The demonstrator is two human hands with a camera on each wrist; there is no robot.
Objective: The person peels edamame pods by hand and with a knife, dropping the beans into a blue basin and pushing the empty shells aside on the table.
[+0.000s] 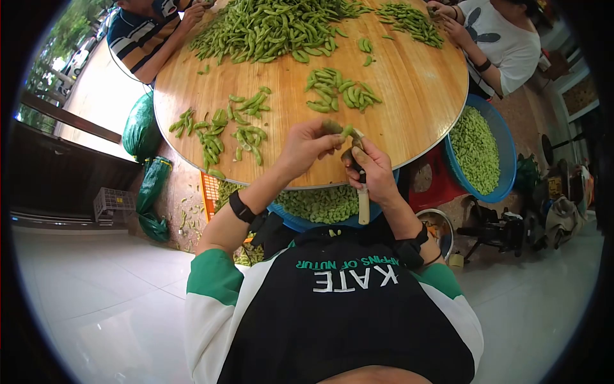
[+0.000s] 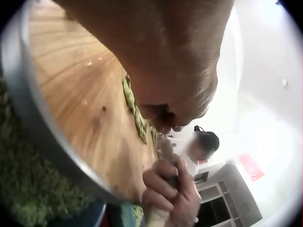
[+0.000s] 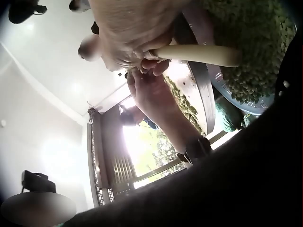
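Observation:
Over the near edge of the round wooden table (image 1: 281, 128), my two hands meet at a small green soybean pod (image 1: 347, 130). My left hand (image 1: 307, 148) pinches the pod between thumb and fingertips; those fingertips look dark. My right hand (image 1: 376, 171) grips a knife, its cream handle (image 1: 363, 206) pointing down toward my body and its tip end close to the pod. In the right wrist view the same handle (image 3: 199, 54) sticks out from the right palm. Loose soybean pods (image 1: 323, 89) lie on the tabletop just beyond my hands.
A large pod heap (image 1: 268, 29) covers the far side, where two people (image 1: 144, 35) sit. More pods (image 1: 211, 144) lie to the left. Below the near edge is a blue basin of shelled beans (image 1: 320, 206); another blue basin (image 1: 511, 153) stands right, beside a red stool (image 1: 435, 179).

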